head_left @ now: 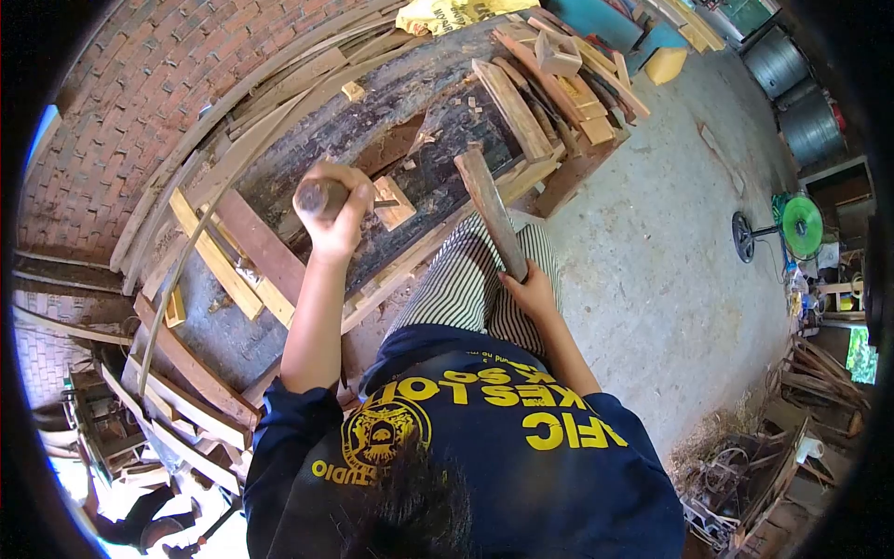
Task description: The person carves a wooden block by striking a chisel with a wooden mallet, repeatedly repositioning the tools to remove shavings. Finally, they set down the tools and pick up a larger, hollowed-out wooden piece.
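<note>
My left hand [343, 216] is closed around the thick round wooden handle of a chisel [319, 198]. The chisel's dark metal blade points right, its tip at a small pale wood block [396, 203] on the dark workbench [358, 238]. Whether the tip touches the block I cannot tell. A long, flat wooden bar [491, 205] is gripped at its near end by my right hand [531, 291], above my striped trousers. The bar's far end reaches up over the bench's front edge.
Planks and offcuts [559, 84] are piled at the bench's far right. More timber [223, 265] lies to the left, below a brick wall [168, 102]. A green fan [801, 226] stands on the concrete floor [643, 252] at right. Wood scraps [745, 484] lie lower right.
</note>
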Tool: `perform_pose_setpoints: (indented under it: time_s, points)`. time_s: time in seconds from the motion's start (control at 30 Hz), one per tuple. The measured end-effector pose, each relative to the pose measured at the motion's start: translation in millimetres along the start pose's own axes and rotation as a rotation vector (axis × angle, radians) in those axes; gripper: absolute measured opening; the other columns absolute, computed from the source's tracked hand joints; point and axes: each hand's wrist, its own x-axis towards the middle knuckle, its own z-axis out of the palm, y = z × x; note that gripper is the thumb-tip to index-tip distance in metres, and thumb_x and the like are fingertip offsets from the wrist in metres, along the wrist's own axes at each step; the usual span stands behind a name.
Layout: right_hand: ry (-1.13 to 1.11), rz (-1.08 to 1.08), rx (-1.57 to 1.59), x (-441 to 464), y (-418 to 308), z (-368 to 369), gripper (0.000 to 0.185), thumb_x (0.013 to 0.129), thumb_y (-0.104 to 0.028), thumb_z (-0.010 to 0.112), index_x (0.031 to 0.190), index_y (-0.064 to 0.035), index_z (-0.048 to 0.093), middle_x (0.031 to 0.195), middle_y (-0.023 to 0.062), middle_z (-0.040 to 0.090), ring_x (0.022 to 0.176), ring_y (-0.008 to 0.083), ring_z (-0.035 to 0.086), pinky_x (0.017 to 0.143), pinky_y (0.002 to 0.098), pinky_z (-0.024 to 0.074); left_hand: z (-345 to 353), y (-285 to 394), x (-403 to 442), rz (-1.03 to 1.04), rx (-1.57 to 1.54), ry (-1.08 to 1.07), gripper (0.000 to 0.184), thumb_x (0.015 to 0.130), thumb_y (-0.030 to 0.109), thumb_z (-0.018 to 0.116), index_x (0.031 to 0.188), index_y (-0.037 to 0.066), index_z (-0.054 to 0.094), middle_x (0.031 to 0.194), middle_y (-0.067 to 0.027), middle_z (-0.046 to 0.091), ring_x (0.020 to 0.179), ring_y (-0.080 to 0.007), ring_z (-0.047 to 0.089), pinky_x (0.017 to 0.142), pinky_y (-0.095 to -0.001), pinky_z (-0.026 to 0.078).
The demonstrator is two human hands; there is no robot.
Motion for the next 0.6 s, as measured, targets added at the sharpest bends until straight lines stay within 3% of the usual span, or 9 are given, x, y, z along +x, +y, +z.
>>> perform_pose_setpoints:
  time_s: [0.33, 0.6]
  points:
    - [-0.004, 0.002, 0.058, 0, -2, 1, 0.045, 0.074, -0.034, 0.070, 0.098, 0.0032, 0.060, 0.084, 0.0235, 0.065, 0.080, 0.0359, 0.065, 0.071, 0.0391, 0.0487, 5, -16, 2, -0.143, -0.060, -0.029, 0.013, 0.076, -0.006, 0.061, 0.080, 0.001, 0.051, 0.068, -0.0053, 0.055, 0.057, -0.0116, 0.051, 0.052, -0.0269, 0.043]
    - [0.009, -0.007, 0.019, 6, 1, 3, 0.048, 0.073, -0.035, 0.071, 0.096, 0.0056, 0.059, 0.081, 0.0264, 0.063, 0.080, 0.0381, 0.064, 0.070, 0.0405, 0.0484, 8, -16, 7, -0.230, -0.043, -0.091, 0.011, 0.073, -0.003, 0.062, 0.078, 0.001, 0.053, 0.069, -0.0048, 0.055, 0.058, -0.0114, 0.052, 0.054, -0.0256, 0.043]
